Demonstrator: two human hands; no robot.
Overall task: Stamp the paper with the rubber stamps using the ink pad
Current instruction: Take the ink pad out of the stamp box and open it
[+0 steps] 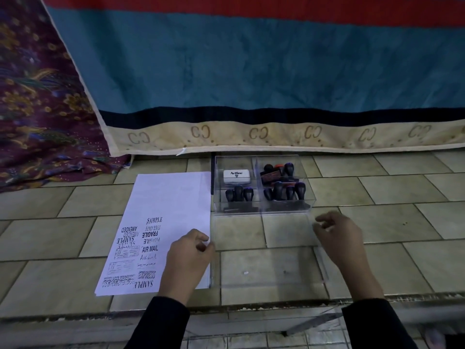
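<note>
Paper (pixel 171 197) lies flat on the tiled floor (pixel 402 197), its near right corner tucked under the left hand (pixel 188 255) and the rest stretching out beyond and to the left of it. Its long axis runs away from the person toward the hanging cloth (pixel 251 71), leaning slightly right as it goes. The half by the left hand is crowded with black impressions, some upright and some upside down; the far half is bare.

Between the two hands sits the clear lid (pixel 266 263), folded flat toward the person. Just beyond the fingertips of both hands is the clear box (pixel 234 159), with the ink pad (pixel 236 176) in its far-left section, case closed, and the rubber stamps (pixel 284 190) standing handles-up in the others.

Now the hands. The left one has fingers and thumb curled in at the lid's left edge and looks to be pinching it. The right hand (pixel 339 235) has its fingers curled at the lid's right edge; whether it actually grips, I can't tell.

Where could this go wrong? That left wrist rests on the sheet, so drawing the hand back could drag the paper askew or rub the prints beneath it. The lid's left edge runs right along the paper's edge, and a nudge could ride it onto the sheet. The pad is not yet opened, so a poorly inked stamp would print faint, as a few here already have.
</note>
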